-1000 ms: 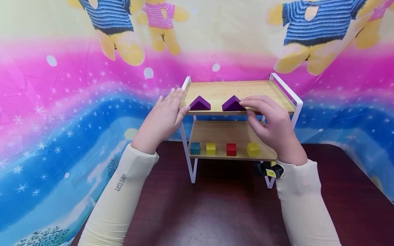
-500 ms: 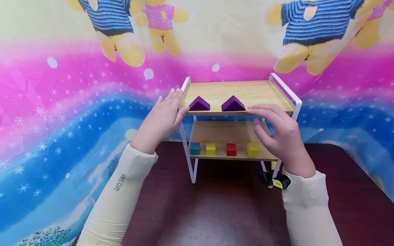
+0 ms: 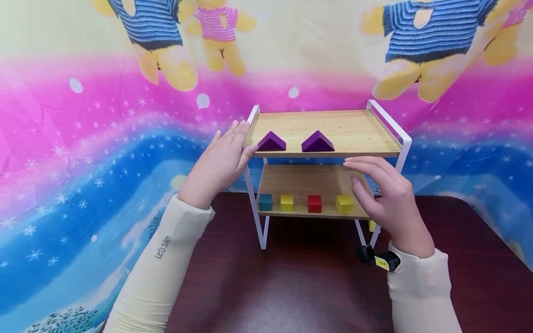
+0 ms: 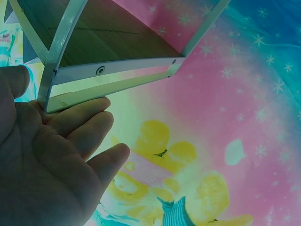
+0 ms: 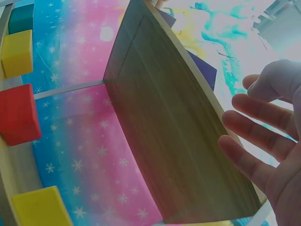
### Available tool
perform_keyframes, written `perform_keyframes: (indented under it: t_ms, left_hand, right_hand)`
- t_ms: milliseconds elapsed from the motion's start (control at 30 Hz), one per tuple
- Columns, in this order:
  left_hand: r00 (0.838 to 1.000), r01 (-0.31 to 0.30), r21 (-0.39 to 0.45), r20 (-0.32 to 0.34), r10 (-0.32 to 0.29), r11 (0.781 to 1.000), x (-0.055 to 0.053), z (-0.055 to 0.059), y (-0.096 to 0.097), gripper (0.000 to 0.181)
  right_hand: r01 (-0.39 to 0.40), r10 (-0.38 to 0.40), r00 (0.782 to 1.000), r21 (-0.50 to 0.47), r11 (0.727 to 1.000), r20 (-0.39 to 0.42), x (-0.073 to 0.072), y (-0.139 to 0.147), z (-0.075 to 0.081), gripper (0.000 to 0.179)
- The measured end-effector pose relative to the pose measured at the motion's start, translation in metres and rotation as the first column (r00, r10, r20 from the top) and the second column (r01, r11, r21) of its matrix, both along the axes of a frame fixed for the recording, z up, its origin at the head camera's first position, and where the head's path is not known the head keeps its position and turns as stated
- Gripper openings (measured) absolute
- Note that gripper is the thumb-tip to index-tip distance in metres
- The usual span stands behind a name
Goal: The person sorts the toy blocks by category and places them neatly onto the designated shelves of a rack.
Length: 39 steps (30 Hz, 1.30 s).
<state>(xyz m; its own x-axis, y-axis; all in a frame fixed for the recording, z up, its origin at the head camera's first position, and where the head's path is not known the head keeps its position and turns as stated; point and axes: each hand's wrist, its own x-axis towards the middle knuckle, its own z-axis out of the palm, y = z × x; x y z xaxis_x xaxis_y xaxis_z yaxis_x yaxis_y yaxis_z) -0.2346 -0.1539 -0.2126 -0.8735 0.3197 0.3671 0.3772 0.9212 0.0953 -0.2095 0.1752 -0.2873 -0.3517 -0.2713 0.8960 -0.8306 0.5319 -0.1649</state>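
Two purple triangular blocks, a left one [image 3: 271, 141] and a right one [image 3: 318, 141], stand along the front edge of the top board [image 3: 325, 125] of a small two-tier shelf. My left hand [image 3: 220, 164] rests with straight fingers against the shelf's white left side frame [image 4: 61, 52], its thumb near the left block. In front of the shelf, right of the right block, my right hand [image 3: 387, 199] hangs with loosely bent fingers and holds nothing. The right wrist view shows its fingers [image 5: 254, 122] spread just beyond the top board's front edge.
On the lower board [image 3: 308, 178] sit a teal cube [image 3: 265, 202], a yellow cube [image 3: 287, 202], a red cube [image 3: 314, 203] and another yellow cube [image 3: 344, 203]. The shelf stands on a dark red-brown table [image 3: 291, 277]. Behind hangs a patterned backdrop [image 3: 300, 55].
My right hand has left the right purple block and moved down, right and back toward me. The left hand stays at the shelf's side, and both blocks keep their places.
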Motion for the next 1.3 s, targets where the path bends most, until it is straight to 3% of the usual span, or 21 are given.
perform_keyframes:
  t_ms: [200, 933, 1167, 1300]
  left_hand:
    - [1.0, -0.001, 0.005, -0.004, 0.001, 1.0, 0.0, -0.001, 0.0, 0.071]
    - [1.0, 0.009, 0.021, -0.002, -0.009, 1.0, -0.001, -0.001, 0.001, 0.07]
    - [1.0, 0.007, 0.023, -0.004, -0.007, 1.0, -0.001, 0.0, 0.001, 0.07]
    - [1.0, 0.004, 0.017, -0.005, -0.004, 1.0, -0.001, -0.001, 0.0, 0.07]
  right_hand:
    - [0.029, -0.029, 1.0, -0.019, 0.999, 0.004, 0.002, 0.004, -0.009, 0.056]
    - [0.051, -0.052, 0.999, -0.065, 0.997, -0.004, 0.005, 0.021, -0.042, 0.056]
    - [0.08, -0.078, 0.997, -0.092, 0.993, 0.022, 0.007, 0.028, -0.053, 0.031]
    - [0.104, -0.103, 0.995, -0.118, 0.988, 0.017, 0.008, 0.031, -0.057, 0.03]
